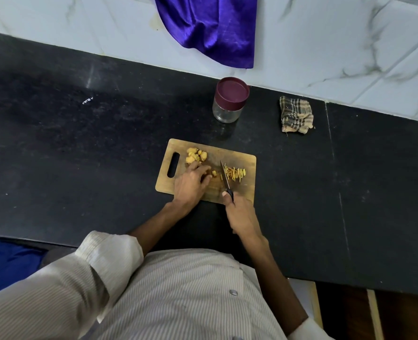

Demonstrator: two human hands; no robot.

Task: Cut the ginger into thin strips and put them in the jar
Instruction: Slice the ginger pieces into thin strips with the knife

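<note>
A wooden cutting board (248,190) lies on the black counter. Whole peeled ginger pieces (196,155) sit near its handle slot. A pile of thin ginger strips (234,173) lies at the board's right. My left hand (190,184) rests on the board with curled fingers holding down a small ginger piece (213,173). My right hand (239,214) grips the black handle of a small knife (225,177), whose blade lies between the held piece and the strips. The glass jar (228,111) with a maroon lid on stands behind the board.
A folded checked cloth (296,115) lies to the right of the jar. A purple cloth (212,28) hangs over the white marble wall behind. The counter's front edge runs just under my forearms.
</note>
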